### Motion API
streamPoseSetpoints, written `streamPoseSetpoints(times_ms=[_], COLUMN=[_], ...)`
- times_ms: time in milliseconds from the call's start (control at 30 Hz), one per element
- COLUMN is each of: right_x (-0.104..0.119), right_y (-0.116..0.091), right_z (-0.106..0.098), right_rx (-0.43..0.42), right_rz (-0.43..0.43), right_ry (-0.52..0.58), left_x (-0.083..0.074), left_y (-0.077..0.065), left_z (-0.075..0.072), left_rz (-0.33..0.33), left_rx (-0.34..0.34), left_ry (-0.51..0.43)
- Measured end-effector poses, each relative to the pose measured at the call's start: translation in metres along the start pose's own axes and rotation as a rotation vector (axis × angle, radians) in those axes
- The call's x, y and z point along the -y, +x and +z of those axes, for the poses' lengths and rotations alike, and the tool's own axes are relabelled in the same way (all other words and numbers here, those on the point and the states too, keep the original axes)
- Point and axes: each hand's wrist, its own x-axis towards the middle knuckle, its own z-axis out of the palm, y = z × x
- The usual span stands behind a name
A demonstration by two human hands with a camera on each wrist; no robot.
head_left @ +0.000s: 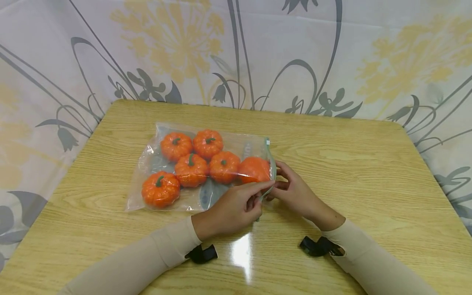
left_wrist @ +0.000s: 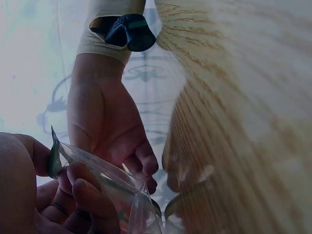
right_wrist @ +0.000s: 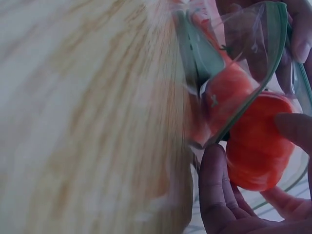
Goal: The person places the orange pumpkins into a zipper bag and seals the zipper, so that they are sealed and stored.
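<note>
A clear zip bag (head_left: 239,143) with a green seal lies on the table, several small orange pumpkins (head_left: 191,170) with green stems inside it. Its mouth faces right. My left hand (head_left: 234,209) pinches the near edge of that mouth; in the left wrist view the fingers (left_wrist: 87,192) curl on the clear film. At the opening, my right hand (head_left: 296,192) has its fingers around the end of one pumpkin (right_wrist: 261,141), beside the green rim. From the head, this pumpkin shows behind the film, and the right fingertips are partly hidden by the seal.
The wood-grain table (head_left: 368,172) extends on both sides of the bag. Behind it hangs a pale cloth (head_left: 265,53) with grey and yellow flowers. Black wrist devices (head_left: 318,246) sit at both sleeve cuffs.
</note>
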Motion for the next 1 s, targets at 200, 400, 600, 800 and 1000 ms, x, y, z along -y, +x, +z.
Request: streamPoseSetpoints(times_ms=[200, 400, 600, 800, 1000], right_x=[0.0011, 0.0032, 0.0042, 0.0061, 0.0076], right_y=[0.0018, 0.0040, 0.0040, 0.0030, 0.0045], right_z=[-0.0010, -0.0014, -0.0018, -0.0026, -0.0012], right_rx=[-0.023, -0.069, -0.061, 0.008, -0.001], right_rz=[0.028, 0.040, 0.050, 0.065, 0.103], right_ry=[0.003, 0.053, 0.098, 0.115, 0.069], left_x=[-0.0009, -0.0017, -0.0017, -0.0016, -0.0010], left_y=[0.0002, 0.0004, 0.0009, 0.0017, 0.0016], left_z=[-0.0005, -0.0011, -0.0011, -0.0011, -0.0007], left_rz=[0.009, 0.020, 0.017, 0.025, 0.034], left_rx=[-0.003, -0.017, -0.019, -0.020, -0.016], left_ry=[0.002, -0.007, -0.008, 0.010, 0.015])
